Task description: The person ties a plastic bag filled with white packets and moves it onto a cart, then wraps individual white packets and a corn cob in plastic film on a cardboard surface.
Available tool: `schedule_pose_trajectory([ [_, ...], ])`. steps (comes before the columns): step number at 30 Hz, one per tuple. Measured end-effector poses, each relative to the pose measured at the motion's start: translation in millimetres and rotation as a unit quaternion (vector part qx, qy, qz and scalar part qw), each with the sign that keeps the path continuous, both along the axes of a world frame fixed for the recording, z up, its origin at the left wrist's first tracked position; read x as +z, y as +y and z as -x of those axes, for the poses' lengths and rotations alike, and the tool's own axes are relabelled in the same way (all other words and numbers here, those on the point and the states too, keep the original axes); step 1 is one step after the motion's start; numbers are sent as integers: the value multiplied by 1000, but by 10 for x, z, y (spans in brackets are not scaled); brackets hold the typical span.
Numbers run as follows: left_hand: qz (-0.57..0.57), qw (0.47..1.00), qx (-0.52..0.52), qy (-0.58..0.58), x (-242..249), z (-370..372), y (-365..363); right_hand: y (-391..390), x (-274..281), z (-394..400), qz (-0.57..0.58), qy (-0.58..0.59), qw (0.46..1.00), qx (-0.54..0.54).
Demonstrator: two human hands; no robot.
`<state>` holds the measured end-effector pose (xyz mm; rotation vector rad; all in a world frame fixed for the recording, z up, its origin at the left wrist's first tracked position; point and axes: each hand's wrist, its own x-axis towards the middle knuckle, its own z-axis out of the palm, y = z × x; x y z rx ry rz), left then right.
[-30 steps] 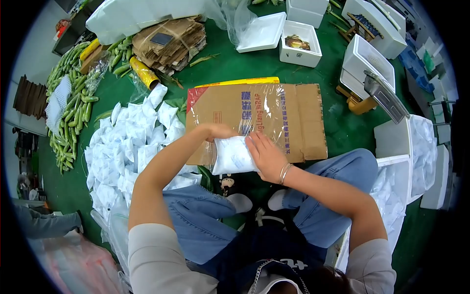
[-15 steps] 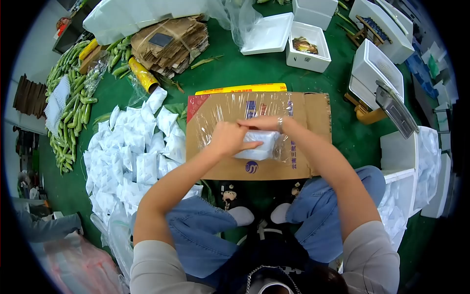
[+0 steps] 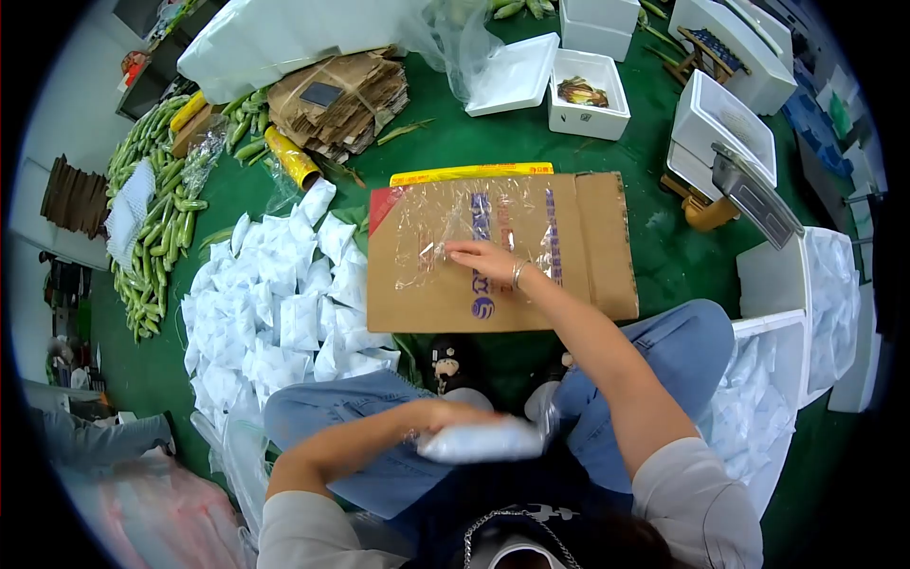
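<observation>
My left hand (image 3: 445, 414), blurred by motion, is closed on a white packet (image 3: 483, 442) in clear wrap, held low in front of my body. Some of the wrap trails off the packet's right end. My right hand (image 3: 488, 259) reaches over a flat cardboard box (image 3: 597, 247) on the floor. Its fingertips are pressed together on clear plastic film (image 3: 417, 247), which lies crinkled across the printed cardboard. A yellow strip (image 3: 474, 174) shows along the cardboard's far edge.
Left of the cardboard lies a big pile of white packets (image 3: 275, 313). Beyond it are green corn cobs (image 3: 156, 228) and stacked flattened cardboard (image 3: 346, 100). White foam boxes (image 3: 588, 123) stand at the back; another foam box (image 3: 773, 351) with white packets is at my right, near a scale (image 3: 754, 194).
My left hand has carried the wrapped packet from the cardboard toward my body. My right hand has left the packet and moved onto the film, which now lies uncovered.
</observation>
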<state>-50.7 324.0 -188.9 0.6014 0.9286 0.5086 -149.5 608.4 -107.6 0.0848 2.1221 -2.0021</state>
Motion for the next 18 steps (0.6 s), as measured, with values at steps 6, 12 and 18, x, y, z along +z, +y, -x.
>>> schedule_pose_trajectory([
  [6, 107, 961, 246, -66, 1211, 84, 216, -263, 976, -771, -326, 156, 931, 53],
  [12, 25, 846, 505, -171, 2224, 238, 646, -527, 1160, -1246, 95, 136, 933, -320],
  [18, -193, 548, 673, 459, 2009, -46, 777, -831, 1474, -1286, -248, 120, 846, -457],
])
